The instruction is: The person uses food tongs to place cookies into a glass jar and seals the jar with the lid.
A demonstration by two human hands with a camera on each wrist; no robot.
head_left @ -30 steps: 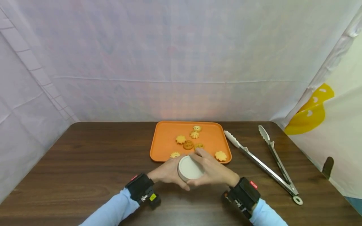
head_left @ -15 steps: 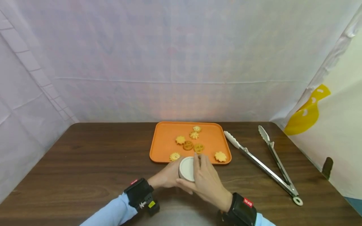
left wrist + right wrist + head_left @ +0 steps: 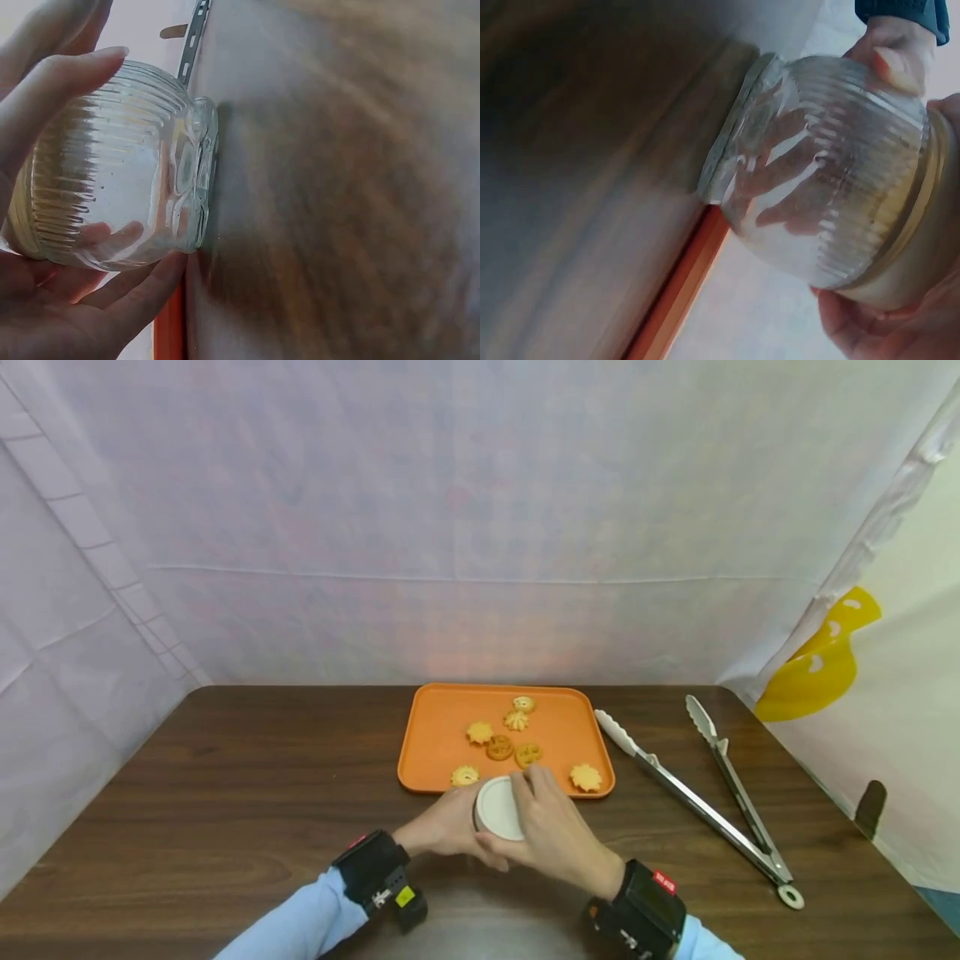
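A clear ribbed glass jar (image 3: 127, 176) with a cream-white lid (image 3: 497, 808) stands upright at the tabletop, close to the front edge of the orange tray (image 3: 442, 706). My left hand (image 3: 452, 823) grips the glass body from the left, thumb on one side and fingers on the other. From the right, my right hand (image 3: 553, 837) holds the lid by its rim, as the right wrist view also shows. No contents can be made out through the glass of the jar (image 3: 817, 169). Several cookies lie on the tray, among them a flower-shaped one (image 3: 586, 777) and a pretzel-like one (image 3: 500, 747).
Long metal tongs (image 3: 705, 812) with pale scalloped tips lie spread on the right of the brown wooden table (image 3: 247, 810). A whitish cloth (image 3: 450, 527) hangs behind the table, and another with a yellow print (image 3: 810, 681) hangs at the right.
My right hand has turned on the lid, its wrist swinging down and left, then slightly back out to the right. The left hand keeps its grip on the jar almost unmoved.
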